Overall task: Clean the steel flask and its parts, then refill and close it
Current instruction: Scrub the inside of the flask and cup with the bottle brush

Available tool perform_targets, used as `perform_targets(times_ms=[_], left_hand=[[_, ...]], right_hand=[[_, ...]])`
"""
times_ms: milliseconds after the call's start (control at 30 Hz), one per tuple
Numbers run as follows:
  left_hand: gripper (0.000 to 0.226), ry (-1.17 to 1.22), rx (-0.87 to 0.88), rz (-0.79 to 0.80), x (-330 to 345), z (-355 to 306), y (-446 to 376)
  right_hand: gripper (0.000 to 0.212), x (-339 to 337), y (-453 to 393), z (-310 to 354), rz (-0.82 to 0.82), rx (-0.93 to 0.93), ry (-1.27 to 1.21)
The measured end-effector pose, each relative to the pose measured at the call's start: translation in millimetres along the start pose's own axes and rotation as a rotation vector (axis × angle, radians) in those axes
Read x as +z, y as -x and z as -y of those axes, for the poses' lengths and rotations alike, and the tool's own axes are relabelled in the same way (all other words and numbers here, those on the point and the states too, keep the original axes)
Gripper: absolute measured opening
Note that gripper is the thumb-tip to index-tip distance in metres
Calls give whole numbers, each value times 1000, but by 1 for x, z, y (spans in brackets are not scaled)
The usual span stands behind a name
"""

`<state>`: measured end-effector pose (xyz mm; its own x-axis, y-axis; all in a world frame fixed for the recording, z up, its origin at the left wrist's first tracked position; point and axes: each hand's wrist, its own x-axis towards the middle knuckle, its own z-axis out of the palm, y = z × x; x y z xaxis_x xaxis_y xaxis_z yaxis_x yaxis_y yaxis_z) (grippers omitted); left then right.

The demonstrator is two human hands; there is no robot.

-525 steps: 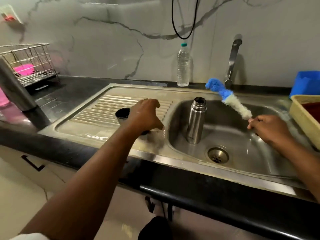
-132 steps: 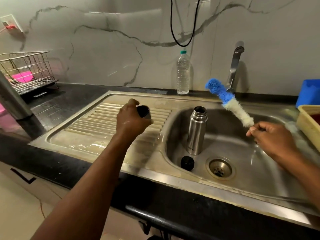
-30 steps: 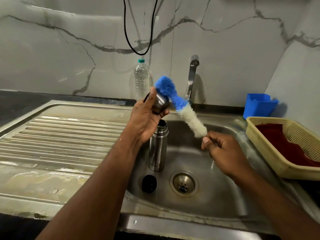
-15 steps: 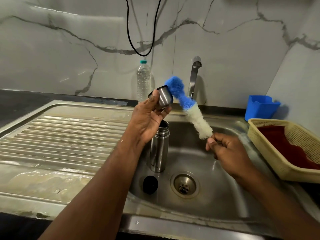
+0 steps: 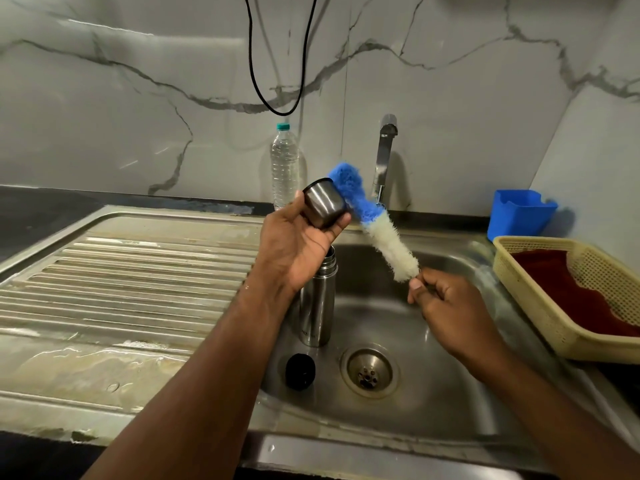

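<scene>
Over the steel sink basin [image 5: 450, 341], left grip [image 5: 298, 244] clasping small steel flask cup [image 5: 323, 206], right grip [image 5: 446, 306] pinching blue-and-white bottle brush [image 5: 374, 223]: should twist bristles inside.

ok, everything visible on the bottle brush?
The bottle brush has a fluffy blue tip and a cream-white lower section, bristly and soft-looking. It tilts up and to the left above the sink. The right hand pinches its hidden handle; the blue tip meets the steel cup, held in the left hand.

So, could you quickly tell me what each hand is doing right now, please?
Left hand: holding the steel flask cup.
Right hand: pinching the handle of the bottle brush.
</scene>
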<state>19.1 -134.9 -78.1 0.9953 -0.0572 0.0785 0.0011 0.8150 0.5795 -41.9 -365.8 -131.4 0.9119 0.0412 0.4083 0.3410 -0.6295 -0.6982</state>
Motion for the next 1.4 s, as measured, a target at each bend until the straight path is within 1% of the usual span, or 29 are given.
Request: perform_targets(times_ms=[133, 233, 267, 367, 400, 500, 567, 633, 733, 800, 900, 967, 1000, 1100, 1167, 1233, 1333, 1400], left_hand=[[41, -33, 29, 32, 2, -2, 4], [45, -59, 35, -20, 3, 0, 5], [44, -57, 35, -42, 3, 1, 4], [24, -12, 34, -70, -1, 1, -2], [22, -10, 34, -76, -3, 1, -3], [31, -67, 49, -104, -4, 1, -3], [33, -29, 50, -78, -4, 1, -5], [29, 39, 50, -39, -5, 0, -5], [35, 90, 39, -8, -5, 2, -4], [36, 116, 42, -2, -4, 2, -4], [39, 169, 46, -31, -6, 0, -4], [49, 133, 39, -47, -6, -2, -2], [51, 122, 43, -54, -4, -3, -1], [39, 164, 49, -61, 0, -5, 0], [31, 83, 36, -89, -2, -3, -1], [31, 1, 23, -137, -3, -2, -3], [25, 108, 24, -95, -2, -5, -3], [33, 125, 40, -70, -4, -6, -4]], right_hand=[[26, 2, 4, 6, 5, -80, -19], [29, 5, 3, 5, 17, -21, -18], [30, 5, 4, 4, 18, -25, -27], [27, 4, 5, 4, 39, -106, -14], [27, 5, 5, 5, 44, -101, 4], [30, 8, 4, 4, 26, -36, -10], [29, 6, 5, 4, 9, -67, -15], [27, 4, 5, 5, -1, -106, 17], [23, 3, 5, 6, -40, -74, 53], [20, 2, 6, 7, -34, -98, 66], [19, 4, 5, 7, -24, -104, 133], [16, 4, 5, 6, -46, -76, 126], [15, 4, 6, 6, -45, -92, 127], [17, 5, 9, 9, -12, -144, 185], [16, 6, 8, 7, -34, -95, 155], [15, 6, 8, 6, -47, -87, 140], [17, 5, 9, 8, -38, -131, 154], [18, 6, 8, 8, -71, -113, 137]])
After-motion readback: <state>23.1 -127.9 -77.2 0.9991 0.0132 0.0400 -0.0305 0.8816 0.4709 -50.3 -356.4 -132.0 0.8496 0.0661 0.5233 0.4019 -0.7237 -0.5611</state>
